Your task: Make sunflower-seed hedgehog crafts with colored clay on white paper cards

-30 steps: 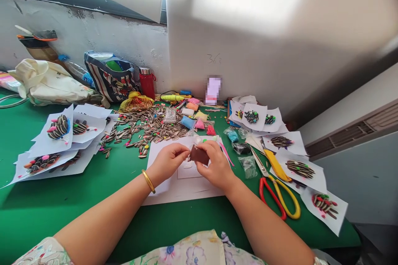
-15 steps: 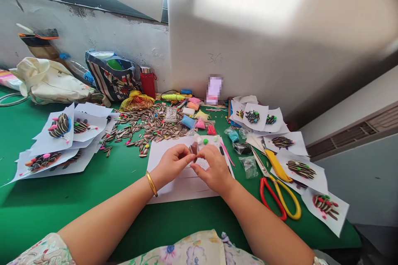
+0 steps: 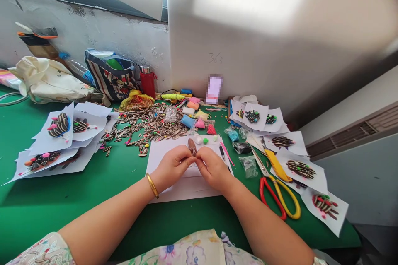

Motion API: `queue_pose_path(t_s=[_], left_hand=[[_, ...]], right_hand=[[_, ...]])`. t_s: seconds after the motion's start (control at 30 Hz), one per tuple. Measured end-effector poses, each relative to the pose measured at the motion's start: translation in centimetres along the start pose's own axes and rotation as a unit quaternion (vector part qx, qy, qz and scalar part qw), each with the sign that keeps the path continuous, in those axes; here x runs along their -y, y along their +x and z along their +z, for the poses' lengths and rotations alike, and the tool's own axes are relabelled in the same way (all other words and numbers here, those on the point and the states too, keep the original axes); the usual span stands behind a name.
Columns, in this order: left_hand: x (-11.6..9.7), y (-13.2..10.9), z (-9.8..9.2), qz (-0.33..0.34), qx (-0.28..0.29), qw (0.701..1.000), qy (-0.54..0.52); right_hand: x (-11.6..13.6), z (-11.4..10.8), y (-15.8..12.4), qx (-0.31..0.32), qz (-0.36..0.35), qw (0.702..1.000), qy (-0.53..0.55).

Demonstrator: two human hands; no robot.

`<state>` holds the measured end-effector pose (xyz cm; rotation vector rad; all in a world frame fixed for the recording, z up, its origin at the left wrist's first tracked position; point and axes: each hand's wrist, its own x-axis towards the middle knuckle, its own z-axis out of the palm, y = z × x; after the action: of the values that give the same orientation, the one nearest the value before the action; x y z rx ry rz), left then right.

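Note:
Over a white paper sheet (image 3: 174, 190), my left hand (image 3: 175, 165) and my right hand (image 3: 213, 167) meet at the fingertips. Both pinch the lower end of a small brown clay piece (image 3: 192, 145), whose rounded top sticks up beyond the fingers. The thumbs hide its lower part. A gold bracelet circles my left wrist. Small green and white clay balls (image 3: 205, 141) lie at the sheet's top edge. A black pen (image 3: 222, 152) and a pink tool (image 3: 229, 156) are beside my right hand.
Sunflower seeds (image 3: 161, 124) and colored clay packs (image 3: 188, 121) spread behind the sheet. Scissors (image 3: 275, 188) and a yellow cutter (image 3: 277, 165) lie at right. Paper cards with seed figures stand at left (image 3: 60, 132) and right (image 3: 304, 169). A red bottle (image 3: 147, 83) and bags are at the back.
My right fingers have closed in beside the left ones, and the thumbs now meet. More of the brown piece shows above the fingertips.

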<state>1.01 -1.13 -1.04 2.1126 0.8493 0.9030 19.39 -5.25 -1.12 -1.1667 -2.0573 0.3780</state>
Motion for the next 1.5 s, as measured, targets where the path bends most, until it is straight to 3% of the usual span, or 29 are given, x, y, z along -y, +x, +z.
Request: queue_pose_path(t_s=[0.23,0.4,0.53,0.67,0.87,1.0,1.23,1.5], left_hand=[[-1.3,-0.2,0.2,0.046,0.054,0.991,0.112],[-1.1,-0.3,0.3,0.052,0.054,0.991,0.110],[-0.9,-0.2,-0.2,0.015,0.023,0.995,0.101],[-0.7,-0.1,-0.2,-0.030,0.019,0.999,0.019],[-1.0,0.2,0.1,-0.072,0.010,0.990,-0.118],[-1.2,0.3,-0.1,-0.089,0.023,0.982,-0.163],[-0.9,0.2,-0.1,-0.097,0.037,0.985,-0.139],[-1.2,0.0,0.4,-0.131,0.066,0.961,-0.236]], right_hand=[[0.4,0.0,-0.1,-0.035,-0.019,0.997,-0.070],[0.9,-0.1,0.0,-0.066,0.009,0.998,-0.012],[0.5,-0.4,0.0,-0.080,0.069,0.994,0.037],[-0.1,-0.6,0.0,-0.075,0.097,0.989,0.078],[-0.3,-0.7,-0.2,-0.103,0.024,0.991,0.082],[-0.5,-0.5,-0.4,-0.030,-0.011,0.997,0.075],[-0.1,-0.1,-0.2,-0.056,0.071,0.980,0.176],[-0.6,0.8,-0.5,-0.011,0.076,0.967,0.243]])
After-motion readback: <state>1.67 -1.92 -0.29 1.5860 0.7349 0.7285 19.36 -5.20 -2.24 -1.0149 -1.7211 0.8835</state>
